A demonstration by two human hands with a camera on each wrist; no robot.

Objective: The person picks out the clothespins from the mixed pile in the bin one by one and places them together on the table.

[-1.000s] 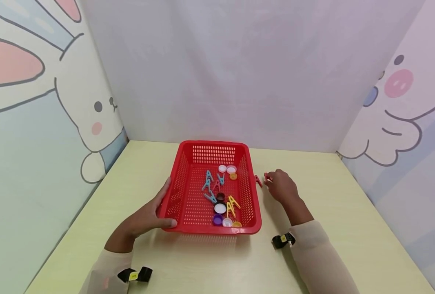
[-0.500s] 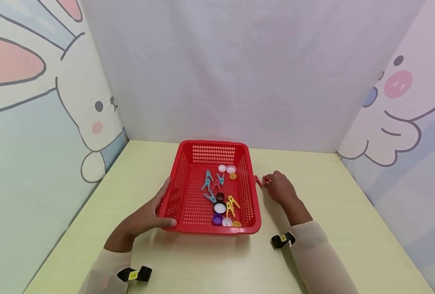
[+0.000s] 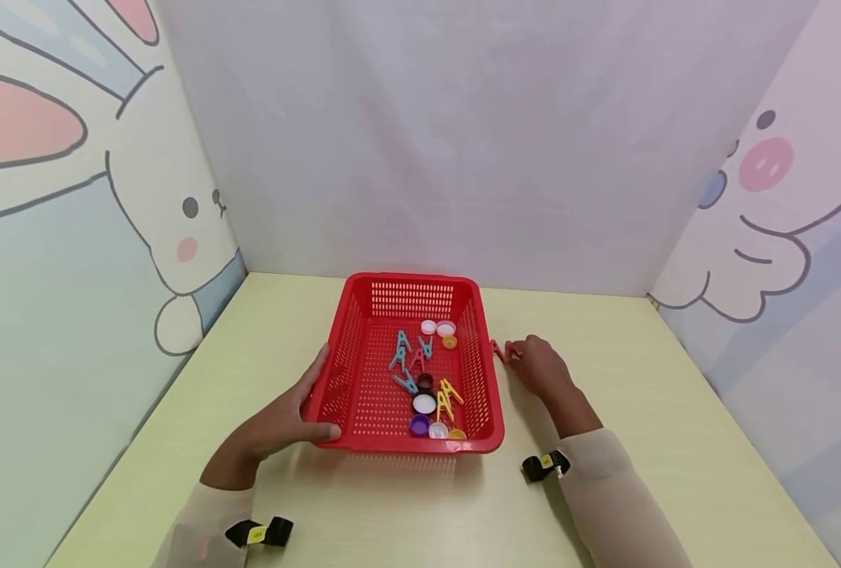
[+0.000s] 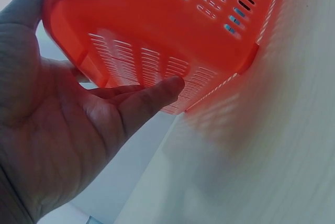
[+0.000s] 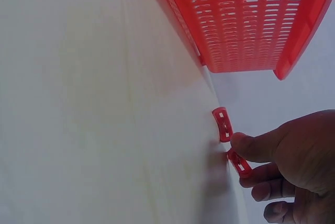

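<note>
A red plastic basket [image 3: 399, 444] sits on the table, and my left hand [image 3: 278, 418] holds it at the near left corner. The thumb hooks over the rim while the fingers lie along the outer side wall. To the right of the basket, my right hand [image 3: 543, 369] pinches a red clothespin [image 5: 241, 165] between thumb and fingers, low over the tabletop. Right beside that one is a second red clothespin [image 5: 223, 124], close to the basket's right wall. Inside the basket lie blue clothespins [image 3: 406, 382], yellow clothespins [image 3: 445, 406] and a red clothespin [image 3: 418, 360].
Among the clothespins in the basket are several bottle caps, including a white cap [image 3: 424, 404], a purple cap [image 3: 420, 426] and an orange cap [image 3: 450, 341]. A pale wall [image 3: 463, 158] stands behind the pale wooden table [image 3: 605, 379], with cartoon-printed panels at both sides.
My right hand has shifted slightly left with the red clothespin, bringing it up beside the other red clothespin. The left hand and the basket have stayed in place.
</note>
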